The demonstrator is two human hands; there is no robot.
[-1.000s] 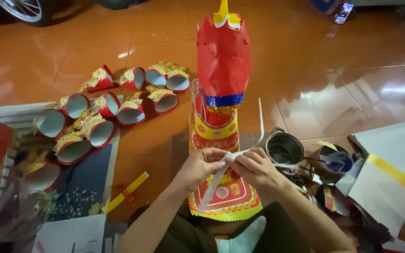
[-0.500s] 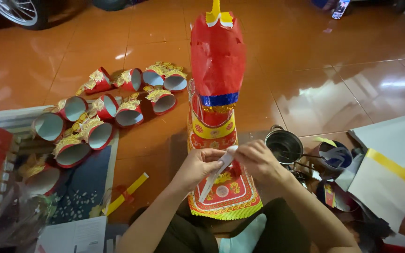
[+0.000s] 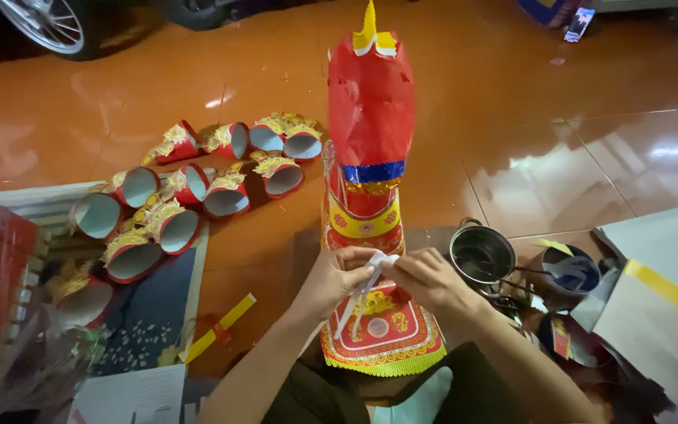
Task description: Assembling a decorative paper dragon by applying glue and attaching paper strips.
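Orange floor tiles [image 3: 527, 118] underlie the red paper figure [image 3: 370, 196]; before it, left hand [image 3: 337, 276] and right hand [image 3: 431, 279] pinch a white strip [image 3: 366, 283].

I see a narrow white paper strip [image 3: 368, 276] pinched between both hands, its upper end bunched in a small loop where the fingers meet, the rest hanging down and slightly left. Right behind it lies the tall paper figure [image 3: 370, 196], stretched from near to far on the orange floor: red tissue top with a yellow tip far off, a blue band below, then red-and-yellow patterned panels flaring to a fringed yellow hem nearest me.
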